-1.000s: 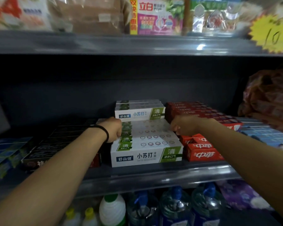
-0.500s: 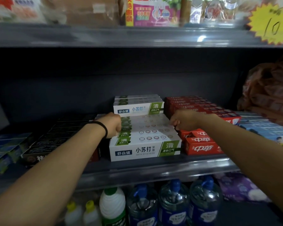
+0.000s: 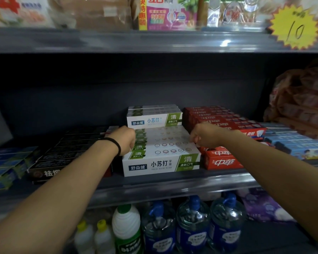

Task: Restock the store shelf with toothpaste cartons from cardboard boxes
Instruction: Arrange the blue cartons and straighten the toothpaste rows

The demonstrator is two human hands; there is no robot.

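Landmark: yellow starburst price tag (image 3: pixel 295 27), marked "10", top right on upper shelf edge. Left of it: pink detergent pack (image 3: pixel 166 14), brown parcel (image 3: pixel 99 13). Below it, far right: reddish plastic-wrapped bundle (image 3: pixel 301 99). Far below, bottom level: three blue-capped water jugs (image 3: pixel 193 222), green-capped white bottle (image 3: pixel 126 226), two small yellow-capped bottles (image 3: pixel 92 235), purple pack (image 3: pixel 264 208).

White toothpaste cartons (image 3: pixel 161 153), frame centre: white with green panels, a blue brand patch, dark lettering, rows of small hexagon marks on top.
Red toothpaste cartons (image 3: pixel 223 162), right of centre: red with white lettering.
Black toothpaste cartons (image 3: pixel 70 153), left of centre: black with pale lettering.
Blue cartons (image 3: pixel 297 143), far right: light blue.
Star-shaped price tag (image 3: pixel 295 27), upper right: yellow, dark handwritten "10".
Wristband (image 3: pixel 116 144), on the left wrist: black.
Water jugs (image 3: pixel 192 222), bottom centre: clear with blue caps and blue labels.
Metal shelf (image 3: pixel 173 186): dark grey.
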